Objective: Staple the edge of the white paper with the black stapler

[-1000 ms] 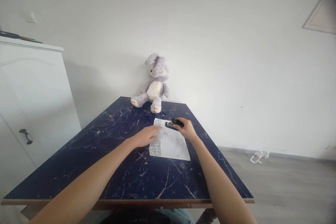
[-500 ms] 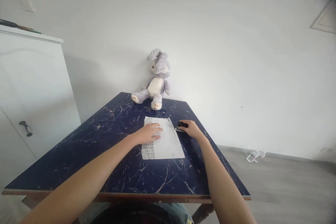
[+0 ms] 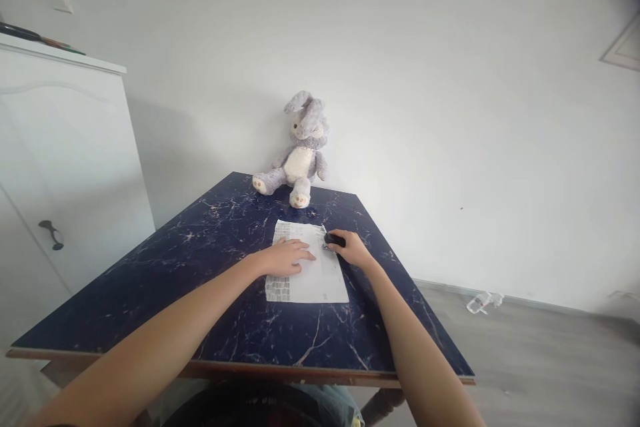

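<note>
A sheet of paper (image 3: 320,283) with a printed block pattern down its left side lies on the dark blue marbled table (image 3: 240,327). My left hand (image 3: 287,258) rests on it palm down, fingers stretched out. A small black stapler (image 3: 334,239) with a metal base is gripped in my right hand (image 3: 354,249), its front end over the sheet's right edge. Whether the paper sits between the stapler's jaws I cannot tell.
A grey plush rabbit (image 3: 301,153) sits at the table's far end against the white wall. On the left stands a white cabinet (image 3: 75,160) with dark items (image 3: 35,35) on top. A clear plastic piece (image 3: 483,302) lies on the floor at right.
My right hand has moved the stapler left, from beside the paper to over its right edge. The left hand stays on the sheet. The view has shifted slightly.
</note>
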{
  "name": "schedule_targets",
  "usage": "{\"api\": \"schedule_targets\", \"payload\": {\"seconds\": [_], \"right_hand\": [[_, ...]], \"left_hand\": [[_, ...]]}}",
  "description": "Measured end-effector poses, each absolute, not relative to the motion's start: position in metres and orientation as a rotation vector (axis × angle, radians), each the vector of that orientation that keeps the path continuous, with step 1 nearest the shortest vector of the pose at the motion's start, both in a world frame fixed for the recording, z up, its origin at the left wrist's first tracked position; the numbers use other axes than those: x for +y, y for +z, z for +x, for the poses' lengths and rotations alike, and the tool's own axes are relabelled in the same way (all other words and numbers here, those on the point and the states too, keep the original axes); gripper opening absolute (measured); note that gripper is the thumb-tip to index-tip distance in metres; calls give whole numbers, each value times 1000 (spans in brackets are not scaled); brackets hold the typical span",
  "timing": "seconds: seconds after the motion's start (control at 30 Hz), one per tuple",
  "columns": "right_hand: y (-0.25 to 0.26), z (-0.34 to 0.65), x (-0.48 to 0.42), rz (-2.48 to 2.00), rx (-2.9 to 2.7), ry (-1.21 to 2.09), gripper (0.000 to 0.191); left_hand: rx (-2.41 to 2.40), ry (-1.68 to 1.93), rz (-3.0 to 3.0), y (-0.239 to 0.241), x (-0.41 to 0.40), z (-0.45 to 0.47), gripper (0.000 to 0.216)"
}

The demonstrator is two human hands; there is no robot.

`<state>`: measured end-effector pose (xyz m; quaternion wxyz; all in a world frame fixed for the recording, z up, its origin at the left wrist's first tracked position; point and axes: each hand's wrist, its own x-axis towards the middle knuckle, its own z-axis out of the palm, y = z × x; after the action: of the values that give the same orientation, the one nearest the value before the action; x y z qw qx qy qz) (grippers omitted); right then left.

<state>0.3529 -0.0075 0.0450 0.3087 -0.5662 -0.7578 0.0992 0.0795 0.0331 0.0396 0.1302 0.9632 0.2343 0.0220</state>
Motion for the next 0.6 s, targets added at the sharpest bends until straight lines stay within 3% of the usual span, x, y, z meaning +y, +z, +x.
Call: {"api": "schedule_targets", "payload": {"seconds": [0.27,0.43,0.6], "right_hand": [[51,351,-12,-1663,-2040,132,35],[56,372,-15,-1941,-1756,-85,33],[61,340,-22,-1794,-1627,-108,32]], "left_hand": [[632,193,2736,32,40,76,46],[626,205,2724,28,44,74,47],[590,279,2721,25,48,75,43]]}}
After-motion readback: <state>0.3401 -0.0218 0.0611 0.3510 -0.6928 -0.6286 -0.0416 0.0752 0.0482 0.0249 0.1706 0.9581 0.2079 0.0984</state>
